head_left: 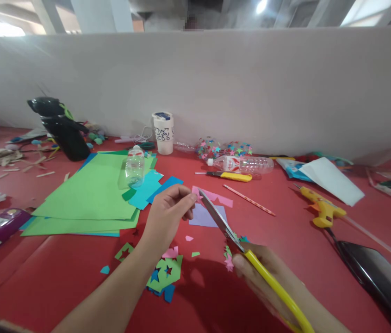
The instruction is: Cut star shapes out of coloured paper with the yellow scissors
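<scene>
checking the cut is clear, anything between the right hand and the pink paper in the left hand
Only the scissors, held by the right hand, span the gap, their tips at the pink paper in the left hand. Nothing else visible stands between; the lavender paper lies flat below.

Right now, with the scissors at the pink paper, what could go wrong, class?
The left hand pinches the pink paper close to the tips of the scissors, so a slip might nick a finger. Small cut stars lie by the right hand, which could scatter them. The glue gun may be hot, which the picture can't show, so touching it could burn.
</scene>
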A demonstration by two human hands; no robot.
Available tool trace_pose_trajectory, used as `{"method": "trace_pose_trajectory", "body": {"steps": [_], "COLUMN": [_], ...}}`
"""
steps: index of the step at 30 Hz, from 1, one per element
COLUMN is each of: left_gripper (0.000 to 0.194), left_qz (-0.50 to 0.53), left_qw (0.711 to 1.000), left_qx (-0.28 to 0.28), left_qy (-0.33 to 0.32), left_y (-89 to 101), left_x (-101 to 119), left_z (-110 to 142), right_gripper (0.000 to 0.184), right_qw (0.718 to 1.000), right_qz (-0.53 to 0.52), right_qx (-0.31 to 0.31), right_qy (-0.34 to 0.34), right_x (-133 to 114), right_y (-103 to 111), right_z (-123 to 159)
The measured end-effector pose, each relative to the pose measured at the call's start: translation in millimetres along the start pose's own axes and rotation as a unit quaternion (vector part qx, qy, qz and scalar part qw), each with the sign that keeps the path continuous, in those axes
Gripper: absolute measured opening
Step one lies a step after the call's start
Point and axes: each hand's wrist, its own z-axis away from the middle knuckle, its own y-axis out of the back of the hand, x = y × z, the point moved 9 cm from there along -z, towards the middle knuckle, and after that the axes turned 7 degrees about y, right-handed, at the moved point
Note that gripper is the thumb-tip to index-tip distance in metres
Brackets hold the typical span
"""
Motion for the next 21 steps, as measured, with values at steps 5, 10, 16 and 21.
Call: {"method": "trace_pose_trajectory", "body": {"steps": [5, 10, 16, 21], "left_gripper": [0.013, 0.010, 0.006, 0.006], "left_qz": [0.025, 0.079, 0.158, 0.189], "left_qw": [1.000, 0.997, 0.985, 0.973], "left_qx": [0.015, 0.011, -0.005, -0.042], "left_qy": [0.006, 0.011, 0.067, 0.129], "left_y": [4.0, 4.1, 3.0, -4.2], "left_x": [-1.2, -1.2, -9.3, -19.6], "left_z": [-2.3, -2.3, -2.5, -0.6], "right_gripper": [0.049, 0.050, 0.051, 0.055], "right_qw": [1.000, 1.000, 1.000, 1.000], "right_qz": [0.024, 0.024, 0.020, 0.000], "right_qx": [0.003, -0.004, -0.004, -0.002], "right_qy": [-0.001, 0.002, 0.007, 0.011], "right_x": [9.7, 12.0, 11.6, 11.7], "right_y": [-2.2, -3.5, -4.8, -7.7], "right_z": [-0.8, -2.1, -3.2, -3.0]}}
